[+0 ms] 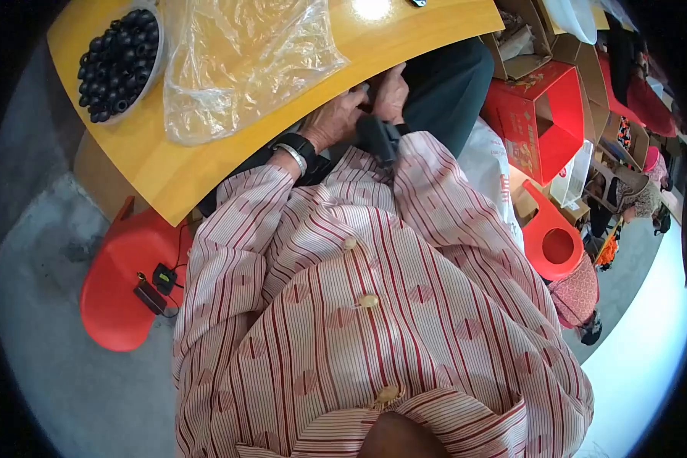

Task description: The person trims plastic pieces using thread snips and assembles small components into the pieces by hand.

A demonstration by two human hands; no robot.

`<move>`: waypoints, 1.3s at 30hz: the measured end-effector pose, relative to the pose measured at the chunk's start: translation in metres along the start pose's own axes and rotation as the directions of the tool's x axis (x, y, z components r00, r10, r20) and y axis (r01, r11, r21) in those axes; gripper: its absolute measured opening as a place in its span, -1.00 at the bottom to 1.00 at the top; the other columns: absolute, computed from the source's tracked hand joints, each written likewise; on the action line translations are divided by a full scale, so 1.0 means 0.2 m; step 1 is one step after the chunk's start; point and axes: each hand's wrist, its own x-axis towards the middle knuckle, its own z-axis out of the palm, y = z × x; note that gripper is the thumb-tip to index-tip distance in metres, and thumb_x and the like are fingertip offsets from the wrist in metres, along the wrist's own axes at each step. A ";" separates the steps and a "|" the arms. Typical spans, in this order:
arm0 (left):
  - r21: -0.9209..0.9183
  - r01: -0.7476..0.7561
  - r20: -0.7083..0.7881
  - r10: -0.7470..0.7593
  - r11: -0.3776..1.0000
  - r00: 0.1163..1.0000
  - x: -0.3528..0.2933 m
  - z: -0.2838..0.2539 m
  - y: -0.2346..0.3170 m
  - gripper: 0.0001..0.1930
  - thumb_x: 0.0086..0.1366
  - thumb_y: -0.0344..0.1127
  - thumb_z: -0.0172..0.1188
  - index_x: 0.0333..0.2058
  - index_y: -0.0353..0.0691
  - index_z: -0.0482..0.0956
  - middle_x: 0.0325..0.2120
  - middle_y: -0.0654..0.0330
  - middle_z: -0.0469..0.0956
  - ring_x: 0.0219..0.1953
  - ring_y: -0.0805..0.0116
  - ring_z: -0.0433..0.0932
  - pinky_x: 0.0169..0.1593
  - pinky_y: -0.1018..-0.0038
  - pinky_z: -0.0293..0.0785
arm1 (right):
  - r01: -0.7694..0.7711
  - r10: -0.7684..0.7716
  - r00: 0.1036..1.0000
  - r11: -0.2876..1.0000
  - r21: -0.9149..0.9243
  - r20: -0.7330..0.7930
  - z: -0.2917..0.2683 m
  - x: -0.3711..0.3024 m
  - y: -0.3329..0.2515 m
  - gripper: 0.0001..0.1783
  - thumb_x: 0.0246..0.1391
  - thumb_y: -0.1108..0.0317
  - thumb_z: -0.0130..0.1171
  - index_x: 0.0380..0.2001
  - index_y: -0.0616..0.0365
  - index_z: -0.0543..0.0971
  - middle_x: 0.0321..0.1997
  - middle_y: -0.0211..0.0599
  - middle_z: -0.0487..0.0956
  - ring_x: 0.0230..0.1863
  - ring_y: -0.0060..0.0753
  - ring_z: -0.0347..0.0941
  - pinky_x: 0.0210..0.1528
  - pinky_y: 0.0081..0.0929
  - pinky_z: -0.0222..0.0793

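Observation:
Close together over my lap, just below the front edge of the yellow wooden table (pixel 149 169), are my left hand (pixel 336 120) and my right hand (pixel 391 93). The fingers of both are bent and closed; a small pale glint shows between them, too little to name. The table edge and the hands themselves hide part of the fingers. A black strap and a pale bracelet (pixel 291 153) circle my left wrist. At my right wrist a black box-like device (pixel 378 141) sits on a dark band. Nearest on the tabletop lies a crumpled clear plastic bag (pixel 237 84).
A pale bowl heaped with small black round pieces with holes (pixel 120 69) stands at the table's left. Red plastic chairs (pixel 126 282) flank me, the left one carrying small black devices (pixel 162 279). To the right are a red carton (pixel 530 122), a white sack (pixel 487 160) and cardboard boxes.

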 end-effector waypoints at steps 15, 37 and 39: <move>-0.392 0.120 0.111 -0.083 0.912 0.990 -0.03 -0.29 0.32 -0.85 0.21 -0.35 0.12 -0.35 -0.33 0.50 -0.55 0.22 0.54 -0.49 0.50 0.48 -0.35 0.56 0.39 | -0.245 -0.061 0.478 0.949 0.199 0.876 -0.42 -0.17 -0.42 -0.68 0.21 0.06 -0.05 -0.35 0.12 0.43 -0.44 -0.47 0.40 -0.36 -0.63 0.29 -0.17 -0.59 0.23; -0.852 0.063 -0.055 -0.208 0.520 0.977 -0.20 -0.56 0.58 -0.84 0.25 -0.34 0.14 -0.38 -0.31 0.40 -0.46 0.31 0.47 -0.38 0.64 0.40 -0.26 0.68 0.33 | 0.869 -0.800 0.175 0.399 0.292 0.574 -0.36 -0.57 -0.91 -0.64 -0.39 0.36 0.39 -0.39 0.17 0.57 -0.50 -0.39 0.51 -0.35 -0.36 0.41 -0.30 -0.48 0.33; -0.858 0.067 -0.045 -0.204 0.509 0.978 -0.20 -0.58 0.58 -0.85 0.25 -0.34 0.14 -0.36 -0.31 0.41 -0.47 0.30 0.47 -0.41 0.65 0.38 -0.28 0.68 0.33 | 0.915 -0.820 0.120 0.310 0.258 0.560 -0.36 -0.58 -0.91 -0.64 -0.38 0.33 0.38 -0.38 0.15 0.57 -0.51 -0.39 0.50 -0.38 -0.31 0.40 -0.32 -0.45 0.32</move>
